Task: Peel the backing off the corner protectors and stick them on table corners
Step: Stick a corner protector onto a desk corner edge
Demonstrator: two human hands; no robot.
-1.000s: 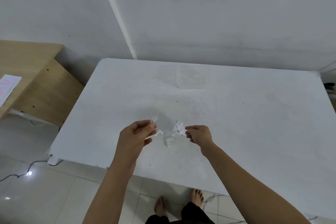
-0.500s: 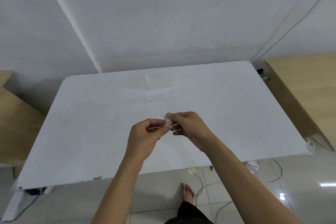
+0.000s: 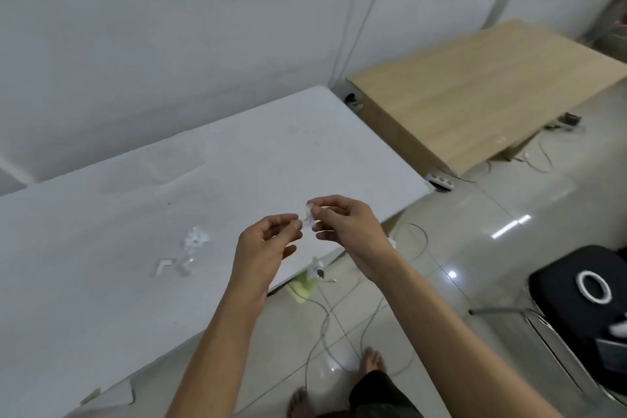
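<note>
Left hand [image 3: 268, 244], right hand [image 3: 349, 231] still pinching protector [image 3: 309, 215]

Matt white finish, faintly scuffed, is seen on the surface [image 3: 101, 282], where translucent plastic pieces [image 3: 196, 237] are scattered at 9 o'clock. A clear, glossy plastic corner protector [image 3: 309, 215] is pinched between the left hand [image 3: 268, 248] and right hand [image 3: 349, 231]. Pale wood grain is shown on the desk [image 3: 475, 95] at 2 o'clock, and polished, reflective tile on the floor [image 3: 492, 231].

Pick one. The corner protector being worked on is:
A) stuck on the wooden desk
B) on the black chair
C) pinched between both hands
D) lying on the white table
C: the left hand and right hand pinch the small clear corner protector between them.
</note>
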